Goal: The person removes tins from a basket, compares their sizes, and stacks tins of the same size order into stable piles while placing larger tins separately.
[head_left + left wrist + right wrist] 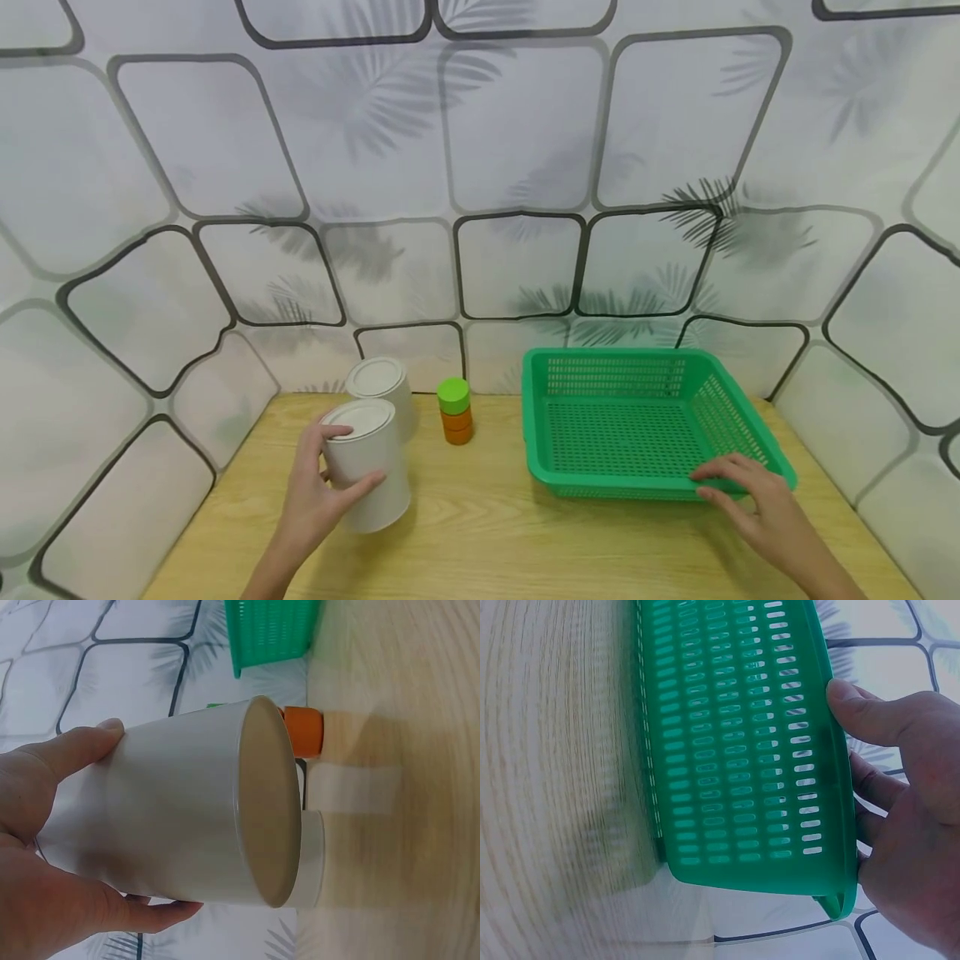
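Observation:
My left hand (315,500) grips a white can (375,483) with a round lid, thumb on one side and fingers on the other. In the left wrist view the can's flat base shows, tilted and raised off the table. A second white can (405,412) stands just behind it, partly hidden. At the right, a green plastic basket (600,483) with slotted walls sits on the table, its inside bare. My right hand (757,508) pinches the basket's front rim near the right corner, thumb outside and fingers over the inner side.
Between the cans and the basket stands a small orange cylinder with a green top (455,410). The wooden table (480,542) is bounded at the back and both sides by patterned cloth walls (517,267).

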A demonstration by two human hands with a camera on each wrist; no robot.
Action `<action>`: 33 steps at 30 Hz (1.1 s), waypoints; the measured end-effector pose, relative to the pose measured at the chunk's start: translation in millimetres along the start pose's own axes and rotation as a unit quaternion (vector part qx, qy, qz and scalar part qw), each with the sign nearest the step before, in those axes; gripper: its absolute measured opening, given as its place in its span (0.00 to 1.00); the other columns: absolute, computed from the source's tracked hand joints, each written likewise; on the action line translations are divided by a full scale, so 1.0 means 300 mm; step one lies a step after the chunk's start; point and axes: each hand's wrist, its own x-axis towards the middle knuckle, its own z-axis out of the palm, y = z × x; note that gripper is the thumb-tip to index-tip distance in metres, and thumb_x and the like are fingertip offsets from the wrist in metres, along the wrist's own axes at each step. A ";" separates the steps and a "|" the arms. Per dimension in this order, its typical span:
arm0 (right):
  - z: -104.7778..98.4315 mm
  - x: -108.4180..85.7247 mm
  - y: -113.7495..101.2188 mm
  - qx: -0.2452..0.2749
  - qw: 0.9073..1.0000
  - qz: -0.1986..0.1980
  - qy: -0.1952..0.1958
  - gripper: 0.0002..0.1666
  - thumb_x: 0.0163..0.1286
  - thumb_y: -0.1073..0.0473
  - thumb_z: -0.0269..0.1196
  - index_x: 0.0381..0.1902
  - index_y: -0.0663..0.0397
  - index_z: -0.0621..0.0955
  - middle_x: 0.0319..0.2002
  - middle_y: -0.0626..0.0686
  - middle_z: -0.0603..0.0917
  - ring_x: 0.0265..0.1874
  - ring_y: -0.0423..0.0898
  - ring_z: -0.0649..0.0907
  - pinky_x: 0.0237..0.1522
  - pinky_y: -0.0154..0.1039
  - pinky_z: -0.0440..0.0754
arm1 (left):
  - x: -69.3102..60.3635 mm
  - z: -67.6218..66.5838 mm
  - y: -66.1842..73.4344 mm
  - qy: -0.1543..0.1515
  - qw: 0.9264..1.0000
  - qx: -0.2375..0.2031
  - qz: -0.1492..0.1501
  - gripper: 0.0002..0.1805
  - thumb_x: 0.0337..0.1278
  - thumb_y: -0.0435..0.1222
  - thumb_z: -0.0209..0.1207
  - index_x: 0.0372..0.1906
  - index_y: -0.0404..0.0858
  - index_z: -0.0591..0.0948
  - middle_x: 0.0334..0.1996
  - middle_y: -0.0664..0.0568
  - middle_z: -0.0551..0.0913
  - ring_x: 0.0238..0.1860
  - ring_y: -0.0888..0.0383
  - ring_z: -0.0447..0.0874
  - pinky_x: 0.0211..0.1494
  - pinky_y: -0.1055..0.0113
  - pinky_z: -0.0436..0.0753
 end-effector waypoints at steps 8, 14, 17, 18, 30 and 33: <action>-0.011 -0.010 0.007 -0.012 1.000 0.012 -0.003 0.29 0.45 0.79 0.76 0.42 0.48 0.87 0.41 0.42 0.85 0.44 0.32 0.82 0.51 0.18 0.72 | -0.010 0.012 -0.047 0.001 1.000 0.007 0.003 0.37 0.37 0.30 0.83 0.54 0.33 0.73 0.65 0.37 0.68 0.61 0.46 0.66 0.38 0.38 0.84; -0.007 -0.016 0.014 -0.012 1.000 0.010 -0.004 0.29 0.44 0.79 0.76 0.43 0.48 0.87 0.41 0.41 0.85 0.44 0.32 0.82 0.51 0.18 0.72 | -0.020 0.027 -0.081 -0.004 1.000 0.020 0.022 0.38 0.35 0.28 0.82 0.54 0.32 0.74 0.64 0.32 0.67 0.62 0.39 0.67 0.37 0.35 0.84; -0.007 -0.018 0.011 -0.010 1.000 0.006 -0.004 0.29 0.44 0.79 0.76 0.43 0.49 0.87 0.41 0.42 0.85 0.44 0.33 0.82 0.51 0.18 0.72 | -0.025 0.025 -0.096 -0.003 0.999 0.023 0.028 0.38 0.32 0.27 0.83 0.54 0.31 0.74 0.65 0.31 0.66 0.63 0.36 0.66 0.37 0.32 0.83; -0.007 -0.019 0.011 -0.010 1.000 0.006 -0.004 0.29 0.44 0.79 0.76 0.43 0.49 0.87 0.41 0.42 0.85 0.44 0.33 0.82 0.51 0.18 0.72 | -0.025 0.024 -0.101 -0.004 0.999 0.023 0.030 0.39 0.32 0.27 0.83 0.54 0.31 0.74 0.65 0.31 0.66 0.63 0.36 0.66 0.37 0.31 0.83; -0.020 -0.021 0.011 -0.015 1.000 0.008 -0.004 0.29 0.45 0.79 0.76 0.43 0.49 0.87 0.41 0.41 0.85 0.44 0.32 0.82 0.50 0.19 0.73 | -0.029 0.007 -0.124 -0.016 1.000 0.017 0.016 0.30 0.38 0.25 0.80 0.48 0.32 0.75 0.69 0.29 0.64 0.66 0.26 0.66 0.44 0.31 0.83; -0.019 -0.019 0.013 -0.014 1.000 0.010 -0.002 0.29 0.45 0.79 0.76 0.43 0.49 0.87 0.41 0.41 0.85 0.43 0.32 0.82 0.50 0.19 0.74 | -0.023 0.005 -0.127 -0.014 1.000 0.014 0.019 0.30 0.38 0.25 0.80 0.48 0.33 0.76 0.69 0.29 0.65 0.66 0.26 0.66 0.44 0.32 0.83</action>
